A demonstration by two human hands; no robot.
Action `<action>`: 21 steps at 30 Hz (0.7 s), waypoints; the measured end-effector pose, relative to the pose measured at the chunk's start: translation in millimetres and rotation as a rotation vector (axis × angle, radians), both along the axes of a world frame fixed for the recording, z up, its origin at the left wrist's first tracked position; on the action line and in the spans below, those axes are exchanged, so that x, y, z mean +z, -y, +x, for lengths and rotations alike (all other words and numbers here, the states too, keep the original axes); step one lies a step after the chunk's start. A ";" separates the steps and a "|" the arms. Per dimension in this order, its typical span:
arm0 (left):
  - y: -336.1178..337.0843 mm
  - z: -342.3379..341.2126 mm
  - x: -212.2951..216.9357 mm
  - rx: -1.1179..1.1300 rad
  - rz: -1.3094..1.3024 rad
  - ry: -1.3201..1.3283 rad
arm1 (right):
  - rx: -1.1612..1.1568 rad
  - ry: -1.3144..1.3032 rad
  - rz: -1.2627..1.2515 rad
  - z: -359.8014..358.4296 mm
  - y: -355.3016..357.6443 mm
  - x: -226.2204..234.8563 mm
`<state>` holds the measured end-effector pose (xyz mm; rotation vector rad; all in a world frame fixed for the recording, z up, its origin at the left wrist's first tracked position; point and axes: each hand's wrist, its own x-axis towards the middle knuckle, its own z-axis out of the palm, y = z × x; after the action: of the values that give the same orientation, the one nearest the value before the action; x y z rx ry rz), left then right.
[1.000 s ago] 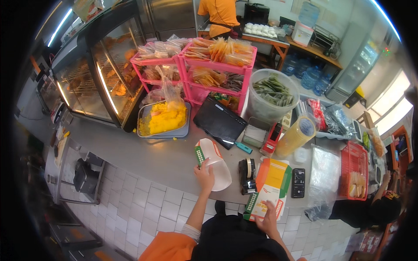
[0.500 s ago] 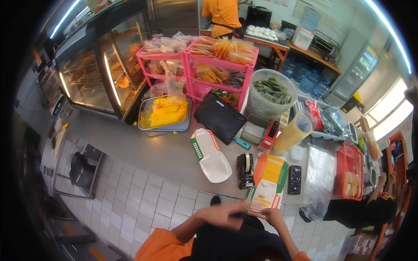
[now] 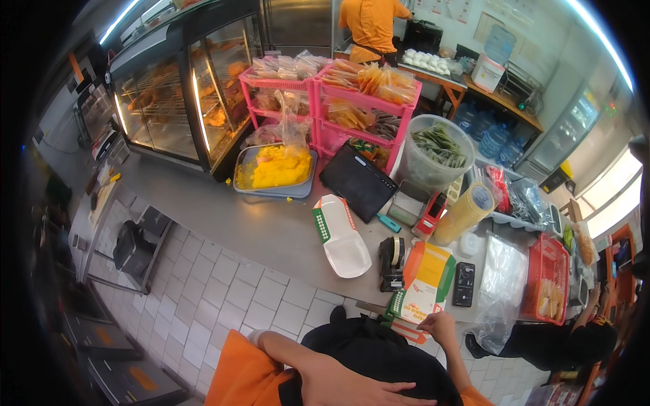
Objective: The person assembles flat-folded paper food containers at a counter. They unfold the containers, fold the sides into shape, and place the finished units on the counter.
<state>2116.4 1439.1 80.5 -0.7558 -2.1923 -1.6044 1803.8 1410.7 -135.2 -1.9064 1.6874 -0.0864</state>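
Note:
My left hand (image 3: 345,380) rests flat against my black apron (image 3: 359,345), fingers stretched out and holding nothing. Close to the counter's front edge lies a printed cardboard food box (image 3: 425,284) in orange, yellow, green and white, its near end reaching over the edge. My right hand (image 3: 440,327) pinches that near end by its right side. Left of it stands a black tape dispenser (image 3: 391,262). Further left an opened paper food box (image 3: 344,245), white inside with a green and orange rim, sits on the counter. A black phone (image 3: 464,284) lies right of the printed box.
Behind are a black tablet-like device (image 3: 359,180), a tray of yellow food (image 3: 276,169), pink racks (image 3: 365,130) of bagged food and a bucket (image 3: 437,152) of green packets. Clear plastic bags (image 3: 501,271) and a red basket (image 3: 547,271) stand right. Other people work at the back and right.
My left hand has moved away from the printed box, down onto my apron. My right hand stays at the box's near end. The view has shifted, so the counter things appear further right.

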 end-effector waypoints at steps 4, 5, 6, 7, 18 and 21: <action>0.1 -1.7 -8.4 -0.008 0.062 0.037 | -0.106 0.140 0.072 -8.0 -1.8 -5.9; 0.3 -1.8 -12.0 -0.009 0.075 0.056 | -0.125 0.162 0.044 -9.4 -1.1 -4.1; 0.3 -1.8 -15.6 0.004 0.049 0.062 | -0.158 0.157 0.032 -10.2 0.1 -0.1; 0.7 -1.1 -18.8 0.017 0.022 0.067 | -0.205 0.220 -0.073 -11.0 2.3 7.0; 52.4 -13.5 -51.9 0.906 0.521 0.226 | -0.334 0.688 -0.534 48.4 -17.6 182.5; 51.7 -34.0 -55.9 0.973 0.667 0.217 | 0.204 0.578 -0.467 102.1 -9.9 193.2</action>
<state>2082.4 1387.4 24.6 0.6107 -1.5085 -1.6696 1905.9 1420.6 58.0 -2.0909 1.1356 -0.9253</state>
